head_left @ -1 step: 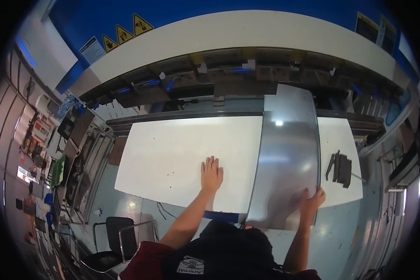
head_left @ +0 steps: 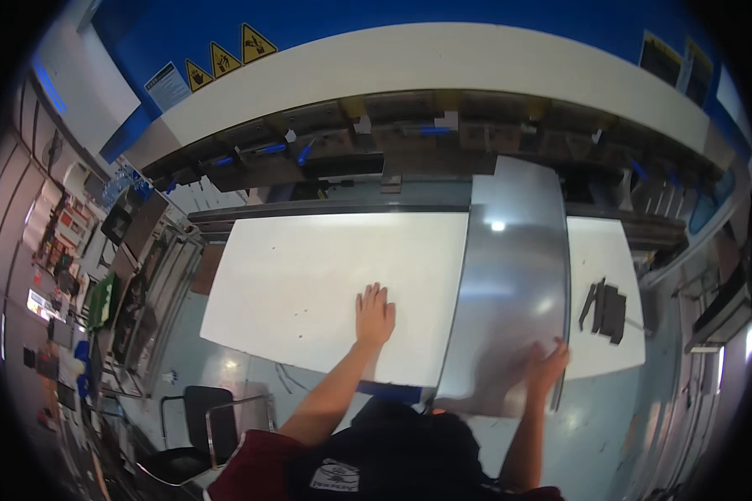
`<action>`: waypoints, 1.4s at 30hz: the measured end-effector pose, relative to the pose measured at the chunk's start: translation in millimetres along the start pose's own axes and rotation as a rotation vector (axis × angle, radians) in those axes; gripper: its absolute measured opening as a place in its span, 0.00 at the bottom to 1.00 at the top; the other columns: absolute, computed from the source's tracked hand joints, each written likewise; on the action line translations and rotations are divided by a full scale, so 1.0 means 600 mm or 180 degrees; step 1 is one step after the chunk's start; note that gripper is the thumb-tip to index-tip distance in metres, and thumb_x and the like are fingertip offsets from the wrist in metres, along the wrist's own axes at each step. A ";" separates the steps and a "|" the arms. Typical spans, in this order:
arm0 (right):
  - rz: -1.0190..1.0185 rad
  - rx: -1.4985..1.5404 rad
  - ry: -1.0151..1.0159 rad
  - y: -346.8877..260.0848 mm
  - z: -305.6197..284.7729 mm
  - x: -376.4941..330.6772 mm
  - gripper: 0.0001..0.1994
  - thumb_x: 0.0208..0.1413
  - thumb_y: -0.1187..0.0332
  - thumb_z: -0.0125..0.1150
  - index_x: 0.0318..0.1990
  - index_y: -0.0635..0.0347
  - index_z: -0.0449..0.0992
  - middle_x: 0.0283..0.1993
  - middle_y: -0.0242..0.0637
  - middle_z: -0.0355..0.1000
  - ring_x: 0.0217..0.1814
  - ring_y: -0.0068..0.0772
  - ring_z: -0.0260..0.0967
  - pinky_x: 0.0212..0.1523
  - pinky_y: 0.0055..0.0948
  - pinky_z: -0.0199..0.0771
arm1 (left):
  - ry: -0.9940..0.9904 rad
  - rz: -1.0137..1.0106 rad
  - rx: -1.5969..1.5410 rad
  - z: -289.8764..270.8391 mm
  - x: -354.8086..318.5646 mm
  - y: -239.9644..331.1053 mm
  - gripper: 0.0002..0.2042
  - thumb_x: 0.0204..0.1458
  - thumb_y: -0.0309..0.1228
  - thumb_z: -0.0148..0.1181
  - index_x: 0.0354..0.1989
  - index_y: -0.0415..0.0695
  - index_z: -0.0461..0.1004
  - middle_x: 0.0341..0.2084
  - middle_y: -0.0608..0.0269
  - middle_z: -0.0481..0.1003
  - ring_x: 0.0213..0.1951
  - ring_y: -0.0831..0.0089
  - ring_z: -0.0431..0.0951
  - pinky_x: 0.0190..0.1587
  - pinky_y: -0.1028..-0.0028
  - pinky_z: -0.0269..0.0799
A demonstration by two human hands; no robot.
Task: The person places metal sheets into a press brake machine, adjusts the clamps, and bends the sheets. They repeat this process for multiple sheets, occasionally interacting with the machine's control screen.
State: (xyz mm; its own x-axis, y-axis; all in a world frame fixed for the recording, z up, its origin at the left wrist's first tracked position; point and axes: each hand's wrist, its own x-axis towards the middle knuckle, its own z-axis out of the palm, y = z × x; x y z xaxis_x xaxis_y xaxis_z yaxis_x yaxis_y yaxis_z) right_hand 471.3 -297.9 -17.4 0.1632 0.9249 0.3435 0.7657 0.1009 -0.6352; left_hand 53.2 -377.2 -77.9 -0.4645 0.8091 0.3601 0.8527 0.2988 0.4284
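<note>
Still unchanged: left hand [head_left: 374,315] flat on white table [head_left: 309,284], right hand [head_left: 550,365] gripping metal sheet [head_left: 510,284].

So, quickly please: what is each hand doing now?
Left hand: open, flat on the white table.
Right hand: on the metal sheet near its corner; grip unclear.

The left hand [head_left: 374,316] lies flat on the table [head_left: 309,284], near its front edge. To its right a metal sheet [head_left: 510,284] lies on the table, running from the machine [head_left: 426,142] behind to past the front edge. The right hand [head_left: 550,367] rests on the sheet's near right corner. Right of that hand, a small bracket [head_left: 606,311] lies on the table
</note>
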 end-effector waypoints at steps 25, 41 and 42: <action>0.0027 0.0482 0.0052 -0.218 0.242 0.107 0.27 0.58 0.67 0.68 0.62 0.69 0.67 0.60 0.55 0.68 0.63 0.58 0.66 0.65 0.49 0.66 | 0.0302 -0.0876 -0.2841 -0.044 0.585 0.031 0.33 0.60 0.47 0.62 0.63 0.30 0.67 0.52 0.51 0.77 0.57 0.62 0.74 0.58 0.65 0.69; 0.1809 0.4831 -0.0442 -0.441 0.555 0.467 0.45 0.60 0.47 0.70 0.69 0.68 0.49 0.62 0.47 0.64 0.60 0.48 0.71 0.61 0.51 0.77 | 0.0258 0.0220 -0.2102 0.050 0.648 0.035 0.49 0.45 0.49 0.80 0.66 0.32 0.57 0.52 0.41 0.73 0.53 0.50 0.76 0.58 0.59 0.71; 0.1684 0.4882 -0.0513 -0.435 0.554 0.472 0.44 0.60 0.48 0.70 0.68 0.68 0.50 0.63 0.47 0.64 0.60 0.49 0.71 0.61 0.51 0.78 | 0.0620 0.0351 -0.2049 0.064 0.648 0.047 0.53 0.43 0.50 0.82 0.68 0.33 0.55 0.55 0.40 0.72 0.55 0.49 0.75 0.59 0.58 0.70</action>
State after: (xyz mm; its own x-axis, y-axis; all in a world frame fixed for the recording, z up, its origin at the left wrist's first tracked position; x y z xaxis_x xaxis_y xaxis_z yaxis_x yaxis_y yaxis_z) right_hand 111.0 59.7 15.8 0.0533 0.9896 -0.1335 -0.6697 -0.0638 -0.7399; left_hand -93.9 -34.9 42.2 -0.4689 0.6935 0.5469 0.6134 -0.1897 0.7666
